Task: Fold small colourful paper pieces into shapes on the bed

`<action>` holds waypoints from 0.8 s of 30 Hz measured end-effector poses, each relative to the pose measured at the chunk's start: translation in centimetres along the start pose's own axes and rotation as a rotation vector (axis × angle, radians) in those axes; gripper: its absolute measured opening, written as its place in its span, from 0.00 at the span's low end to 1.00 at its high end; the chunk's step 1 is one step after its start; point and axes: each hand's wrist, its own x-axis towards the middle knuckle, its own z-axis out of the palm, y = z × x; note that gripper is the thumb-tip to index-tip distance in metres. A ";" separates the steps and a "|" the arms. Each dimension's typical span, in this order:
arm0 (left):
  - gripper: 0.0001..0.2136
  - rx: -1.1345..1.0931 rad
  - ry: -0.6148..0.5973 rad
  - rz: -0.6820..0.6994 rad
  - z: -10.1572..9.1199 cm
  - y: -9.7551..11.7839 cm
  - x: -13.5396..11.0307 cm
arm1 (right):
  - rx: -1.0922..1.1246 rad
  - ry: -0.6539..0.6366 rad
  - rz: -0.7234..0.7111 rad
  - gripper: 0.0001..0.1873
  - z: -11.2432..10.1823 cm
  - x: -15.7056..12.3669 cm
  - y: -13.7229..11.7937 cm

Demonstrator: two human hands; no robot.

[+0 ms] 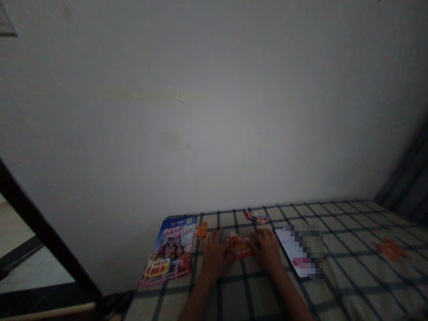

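A small red printed paper [243, 249], with a whitish crumpled or torn upper edge, lies between my two hands on the checked cloth. My left hand [214, 253] has its thumb side on the paper's left edge, its other fingers spread over the cloth. From the other side, my right hand [268, 248] grips the right edge with bent fingers; the exact fingertip contact is too dark to make out. An orange paper cutout [201, 230] lies just left of my left hand. Beyond the hands rests a crumpled printed scrap [257, 217].
A stack of colourful flyers [174, 247] lies at the left. Right of my right hand is a phone [294, 252] with a lit screen, partly blurred out. Another orange piece [391, 249] lies far right. A pale wall [234, 133] rises behind the cloth-covered surface [351, 276].
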 end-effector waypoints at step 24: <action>0.18 -0.003 0.011 0.001 0.3 -0.2 -0.1 | 0.336 -0.143 -0.051 0.10 -1.0 -0.1 -0.7</action>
